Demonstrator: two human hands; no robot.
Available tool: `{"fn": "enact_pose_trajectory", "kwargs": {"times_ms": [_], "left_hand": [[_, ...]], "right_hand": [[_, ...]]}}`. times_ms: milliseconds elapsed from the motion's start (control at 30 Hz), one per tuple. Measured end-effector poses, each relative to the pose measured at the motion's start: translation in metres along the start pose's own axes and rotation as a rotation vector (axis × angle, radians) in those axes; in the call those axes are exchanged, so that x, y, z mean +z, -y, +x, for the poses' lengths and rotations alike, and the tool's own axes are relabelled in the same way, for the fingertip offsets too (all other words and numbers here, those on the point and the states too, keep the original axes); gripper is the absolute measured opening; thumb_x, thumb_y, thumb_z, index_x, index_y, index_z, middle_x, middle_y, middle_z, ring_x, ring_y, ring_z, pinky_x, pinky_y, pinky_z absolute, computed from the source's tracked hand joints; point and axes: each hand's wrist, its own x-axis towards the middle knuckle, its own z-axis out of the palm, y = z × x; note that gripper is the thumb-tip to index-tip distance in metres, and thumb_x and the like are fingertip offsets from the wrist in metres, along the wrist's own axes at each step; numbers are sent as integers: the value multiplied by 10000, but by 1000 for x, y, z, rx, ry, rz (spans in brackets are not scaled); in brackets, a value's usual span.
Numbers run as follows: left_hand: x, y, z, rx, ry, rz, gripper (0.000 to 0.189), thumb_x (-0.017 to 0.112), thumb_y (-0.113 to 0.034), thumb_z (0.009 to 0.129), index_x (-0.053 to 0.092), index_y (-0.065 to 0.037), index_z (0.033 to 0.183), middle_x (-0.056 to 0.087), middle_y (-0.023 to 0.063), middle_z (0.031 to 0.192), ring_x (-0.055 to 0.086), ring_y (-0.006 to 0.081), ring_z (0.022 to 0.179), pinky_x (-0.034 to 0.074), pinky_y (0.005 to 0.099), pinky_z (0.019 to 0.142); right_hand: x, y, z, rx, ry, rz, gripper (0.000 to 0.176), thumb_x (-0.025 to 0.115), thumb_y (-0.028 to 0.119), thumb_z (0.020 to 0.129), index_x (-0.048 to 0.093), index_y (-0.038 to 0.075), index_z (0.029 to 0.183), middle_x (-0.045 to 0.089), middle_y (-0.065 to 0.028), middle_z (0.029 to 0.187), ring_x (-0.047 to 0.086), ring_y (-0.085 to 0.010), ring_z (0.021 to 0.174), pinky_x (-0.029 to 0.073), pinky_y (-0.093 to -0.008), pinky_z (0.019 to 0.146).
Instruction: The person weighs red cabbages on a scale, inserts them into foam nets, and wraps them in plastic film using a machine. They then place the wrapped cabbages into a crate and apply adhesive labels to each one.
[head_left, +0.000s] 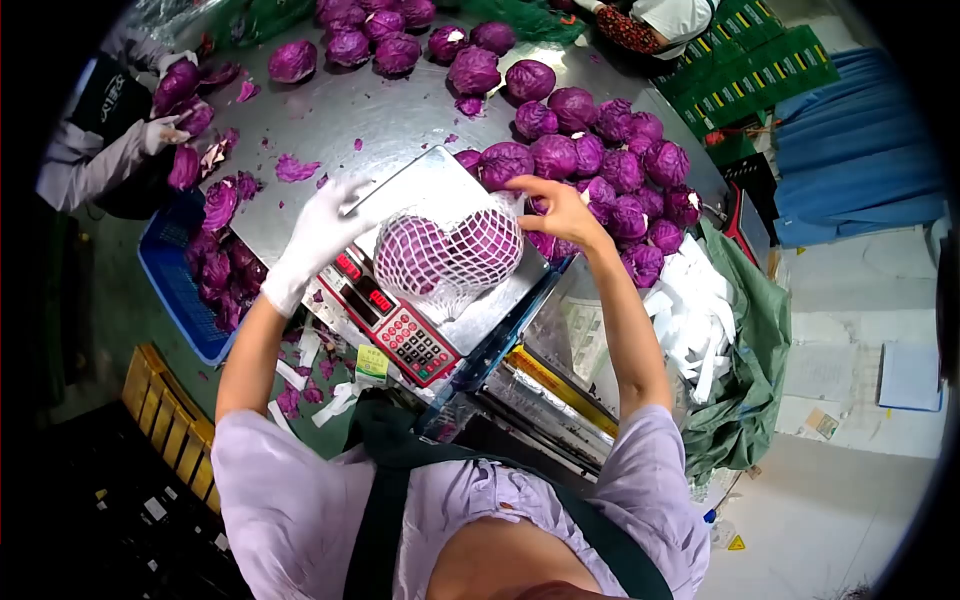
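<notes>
Two purple cabbages [412,255] in a white foam net [448,262] rest on the metal plate of a scale [420,345] with a red keypad panel and lit red digits. My left hand [327,228], in a white glove, is at the plate's left side, fingers apart, holding nothing visible. Bare, my right hand [562,212] is just right of the netted cabbages, with thumb and fingers spread and curved and nothing seen between them. Several loose cabbages [555,156] lie right behind it.
Many cabbages cover the back and right of the metal table [400,125]. A co-worker [110,130] handles cabbage at the left, above a blue crate [165,262] of leaves. Another person [650,25] stands at the back. White net sleeves [693,315] lie on the right.
</notes>
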Motion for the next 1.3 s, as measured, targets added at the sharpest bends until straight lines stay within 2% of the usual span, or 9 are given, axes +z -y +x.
{"fn": "enact_pose_trajectory", "kwargs": {"times_ms": [67, 100, 167, 300, 433, 667, 1033, 1167, 1300], "left_hand": [[-2, -16, -29, -141, 257, -73, 874, 786, -331, 576, 385, -45, 1298, 438, 202, 1261, 415, 282, 1194, 346, 348, 988], [15, -2, -38, 155, 245, -10, 1003, 810, -319, 534, 288, -50, 1347, 362, 205, 1319, 333, 295, 1253, 291, 352, 1030], [40, -3, -48, 175, 143, 53, 1103, 830, -296, 490, 212, -48, 1369, 269, 198, 1372, 257, 307, 1291, 251, 356, 1052], [59, 13, -37, 418, 49, 45, 978, 829, -239, 489, 332, -94, 1319, 356, 175, 1282, 359, 319, 1211, 314, 359, 1012], [70, -5, -48, 816, -127, 221, 758, 786, -171, 525, 480, -175, 1218, 430, 127, 1223, 418, 352, 1119, 389, 414, 932], [147, -98, -77, 1108, -163, 423, 658, 758, -184, 547, 533, -191, 1166, 420, 147, 1231, 374, 395, 1110, 375, 498, 900], [303, -206, -140, 720, 197, 670, 984, 778, -417, 531, 291, -125, 1335, 289, 242, 1332, 384, 484, 1098, 501, 451, 669], [303, -204, -139, 827, 138, 692, 983, 767, -435, 541, 275, -143, 1340, 300, 241, 1315, 439, 415, 1039, 502, 413, 609], [268, -194, -110, 928, 362, 348, 860, 738, -368, 634, 304, -124, 1335, 302, 202, 1339, 454, 384, 1080, 428, 402, 885]], "right_hand": [[-4, -1, -14, 441, 60, -47, 600, 688, 358, 685, 526, 52, 1175, 581, -175, 1029, 611, -198, 768, 495, -315, 683], [3, -5, -22, 538, 80, 37, 620, 676, 420, 699, 532, 25, 1155, 590, -175, 972, 620, -169, 678, 511, -300, 611], [37, -8, -35, 706, 253, 581, 819, 593, 551, 751, 307, 36, 1320, 464, -173, 1202, 574, -257, 936, 531, -389, 678], [73, 2, -40, 517, 18, 1111, 816, 618, 517, 752, 272, 61, 1334, 425, -132, 1266, 446, -251, 1138, 438, -441, 860], [56, 22, -62, 329, -130, 846, 598, 664, 329, 760, 423, 68, 1242, 529, -60, 1132, 494, -158, 1061, 352, -299, 934], [-37, 16, -158, 121, -236, 652, 621, 623, 463, 757, 480, 64, 1210, 540, -73, 1121, 490, -158, 1041, 361, -281, 914], [-89, -77, -255, 294, -20, 608, 442, 540, 370, 832, 574, 41, 1125, 567, -75, 1128, 458, -189, 1119, 283, -303, 986], [-90, -89, -248, 199, 34, 578, 526, 481, 433, 856, 518, 34, 1196, 544, -94, 1177, 479, -190, 1106, 317, -291, 972], [-88, -89, -256, 271, -256, 710, 604, 368, 517, 887, 499, 20, 1205, 554, -111, 1143, 515, -185, 1049, 374, -308, 927]]}}
